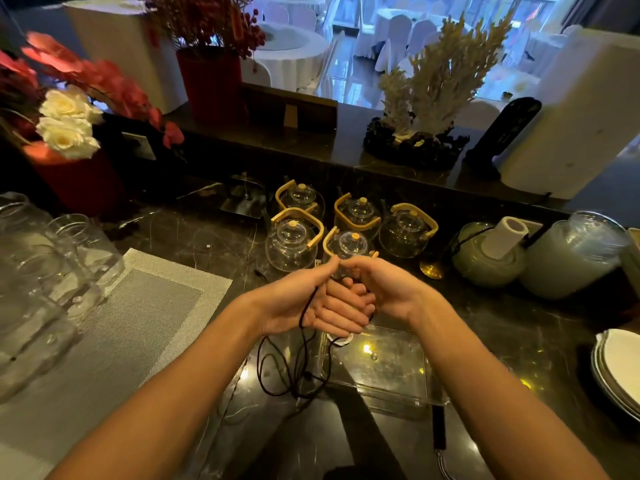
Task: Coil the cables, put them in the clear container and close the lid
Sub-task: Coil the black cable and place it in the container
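We start with the thin black cable (304, 327): its upper end is held up between both hands, and the rest hangs down in loose loops that land on the dark marble counter (194, 237), just left of the clear container (384, 365). The left hand (304, 303) pinches the cable between thumb and forefinger near the top, its other fingers lying fairly straight beneath. The right hand (384, 289) is curled in against the left hand's fingers; we judge it grips the same cable, though the strand inside it is hidden.

The container lies flat right below the hands, and we cannot tell whether its lid is on; something small and pale (341, 341) shows near its far left corner.

We read this as the coiling step, barely begun, since most of the cable is loose. Next we would wind the hanging length round the left fingers, keeping the loops from tangling.

Beyond stand five glass teapots (291, 244), a grey placemat (138, 317) to the left, and stacked plates (620, 372) at right.
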`<state>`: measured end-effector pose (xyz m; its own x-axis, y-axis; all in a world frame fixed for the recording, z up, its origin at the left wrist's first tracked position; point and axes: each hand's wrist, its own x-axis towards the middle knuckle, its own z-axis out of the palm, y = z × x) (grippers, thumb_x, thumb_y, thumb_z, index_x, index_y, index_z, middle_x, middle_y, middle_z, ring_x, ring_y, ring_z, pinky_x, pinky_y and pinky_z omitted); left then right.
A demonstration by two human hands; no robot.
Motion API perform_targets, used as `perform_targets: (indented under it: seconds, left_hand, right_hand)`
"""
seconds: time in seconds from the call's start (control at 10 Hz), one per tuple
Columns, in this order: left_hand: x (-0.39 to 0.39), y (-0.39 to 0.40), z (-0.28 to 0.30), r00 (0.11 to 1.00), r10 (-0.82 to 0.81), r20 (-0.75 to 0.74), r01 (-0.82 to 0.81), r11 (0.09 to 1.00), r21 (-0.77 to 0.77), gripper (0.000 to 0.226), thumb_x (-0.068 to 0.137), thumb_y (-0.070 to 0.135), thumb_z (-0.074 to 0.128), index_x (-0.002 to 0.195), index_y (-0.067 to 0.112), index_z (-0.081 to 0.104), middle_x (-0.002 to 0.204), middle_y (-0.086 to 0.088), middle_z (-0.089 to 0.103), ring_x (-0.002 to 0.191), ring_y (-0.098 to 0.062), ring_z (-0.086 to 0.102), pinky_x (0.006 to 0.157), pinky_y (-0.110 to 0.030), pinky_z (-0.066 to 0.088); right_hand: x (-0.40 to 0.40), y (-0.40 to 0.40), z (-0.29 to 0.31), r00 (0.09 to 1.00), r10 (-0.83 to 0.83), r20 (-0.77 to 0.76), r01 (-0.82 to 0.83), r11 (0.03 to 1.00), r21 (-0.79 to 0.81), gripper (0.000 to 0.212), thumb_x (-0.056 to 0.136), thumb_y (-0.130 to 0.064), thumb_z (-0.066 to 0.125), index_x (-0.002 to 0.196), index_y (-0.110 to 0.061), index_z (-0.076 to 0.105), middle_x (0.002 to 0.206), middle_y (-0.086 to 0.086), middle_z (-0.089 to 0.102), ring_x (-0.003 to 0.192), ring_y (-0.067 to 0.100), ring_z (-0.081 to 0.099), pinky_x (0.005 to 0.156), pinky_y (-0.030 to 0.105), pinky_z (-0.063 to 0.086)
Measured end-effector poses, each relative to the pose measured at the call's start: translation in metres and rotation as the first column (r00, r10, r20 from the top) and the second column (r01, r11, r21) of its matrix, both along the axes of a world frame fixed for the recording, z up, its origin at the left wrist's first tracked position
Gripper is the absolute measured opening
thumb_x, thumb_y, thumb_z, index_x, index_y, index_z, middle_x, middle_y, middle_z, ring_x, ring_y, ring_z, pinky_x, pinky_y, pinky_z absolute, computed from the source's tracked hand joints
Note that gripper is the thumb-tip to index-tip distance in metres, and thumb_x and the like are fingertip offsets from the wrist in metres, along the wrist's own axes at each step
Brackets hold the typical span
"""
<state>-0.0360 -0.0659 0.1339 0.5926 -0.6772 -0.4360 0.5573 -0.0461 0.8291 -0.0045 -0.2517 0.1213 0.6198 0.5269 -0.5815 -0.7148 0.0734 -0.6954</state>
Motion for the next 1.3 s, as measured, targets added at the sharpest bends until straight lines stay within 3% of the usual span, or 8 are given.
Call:
perform_targets:
  seconds: [0.2,0.3,0.4,0.5,0.6,0.8,1.0,1.3]
  left_hand:
    - [0.009,0.0,-0.003,0.99,0.122,0.07,-0.134,0.972,0.194,0.079,0.098,0.067,0.03,0.123,-0.003,0.06,0.112,-0.024,0.074,0.106,-0.035,0.072,0.102,-0.05,0.052]
    - [0.012,-0.007,-0.004,0.952,0.302,0.042,-0.305,0.946,0.113,0.068,0.101,0.063,0.03,0.083,0.011,0.069,0.072,-0.011,0.071,0.074,-0.027,0.072,0.087,-0.043,0.057]
    - [0.015,-0.012,-0.003,0.942,0.336,-0.019,-0.332,0.937,0.106,0.058,0.099,0.067,0.029,0.089,0.025,0.068,0.059,-0.007,0.062,0.062,-0.025,0.066,0.075,-0.039,0.056]
    - [0.021,-0.018,-0.006,0.948,0.296,-0.115,-0.307,0.948,-0.084,0.061,0.099,0.065,0.03,0.152,0.035,0.032,0.121,-0.013,0.072,0.114,-0.035,0.068,0.106,-0.051,0.047]
    - [0.018,-0.022,0.002,0.935,0.307,-0.177,-0.347,0.892,-0.288,0.063,0.104,0.054,0.03,0.157,0.02,0.026,0.139,-0.018,0.062,0.124,-0.039,0.062,0.105,-0.051,0.049]
    - [0.014,-0.023,0.013,0.932,0.246,-0.267,-0.356,0.765,-0.537,0.058,0.106,0.044,0.032,0.151,0.009,0.041,0.116,-0.02,0.073,0.086,-0.025,0.078,0.06,-0.026,0.063]
    - [0.008,-0.015,0.023,0.959,0.174,-0.225,-0.263,0.844,-0.468,0.058,0.104,0.05,0.029,0.151,0.02,0.042,0.073,-0.011,0.075,0.039,-0.007,0.061,0.029,-0.011,0.037]
    - [-0.003,-0.02,-0.003,0.986,0.071,-0.15,-0.094,0.984,-0.152,0.064,0.1,0.054,0.035,0.101,0.005,0.076,0.07,-0.019,0.074,0.046,-0.016,0.069,0.034,-0.014,0.044]
  right_hand:
    - [0.005,0.009,0.034,0.939,0.067,0.338,0.064,0.93,-0.361,0.026,0.1,-0.016,0.055,0.075,-0.011,0.054,0.055,-0.001,0.045,0.038,0.004,0.039,0.035,0.016,0.03]
    - [-0.02,0.023,0.038,0.881,0.042,0.472,0.088,0.964,-0.25,0.023,0.099,-0.009,0.054,0.078,-0.006,0.06,0.059,0.002,0.054,0.048,0.009,0.051,0.049,0.022,0.044]
    - [-0.044,0.031,0.035,0.846,0.002,0.533,0.12,0.973,-0.195,0.023,0.102,-0.011,0.051,0.083,-0.005,0.062,0.061,0.001,0.058,0.052,0.012,0.055,0.053,0.027,0.049]
    - [-0.076,0.035,0.029,0.888,-0.09,0.452,0.144,0.986,-0.086,0.031,0.108,-0.026,0.047,0.088,-0.008,0.064,0.062,0.002,0.055,0.046,0.012,0.048,0.046,0.026,0.047]
    - [-0.091,0.03,0.018,0.936,-0.125,0.331,0.158,0.984,-0.077,0.043,0.104,-0.047,0.05,0.078,-0.015,0.061,0.059,0.001,0.047,0.044,0.011,0.037,0.043,0.024,0.038]
    - [-0.101,0.014,-0.029,0.96,-0.095,0.262,0.138,0.979,-0.15,0.056,0.088,-0.068,0.062,0.062,-0.021,0.047,0.057,0.0,0.036,0.053,0.015,0.039,0.062,0.032,0.042]
    - [-0.09,-0.002,-0.04,0.983,-0.175,0.056,0.17,0.983,0.072,0.034,0.091,-0.026,0.069,0.066,-0.022,0.046,0.062,-0.004,0.031,0.048,0.007,0.023,0.039,0.017,0.023]
    - [-0.033,-0.01,0.004,0.98,-0.179,0.082,0.185,0.98,-0.068,0.03,0.085,-0.015,0.049,0.055,-0.017,0.047,0.057,-0.003,0.03,0.049,0.011,0.012,0.041,0.02,0.014]
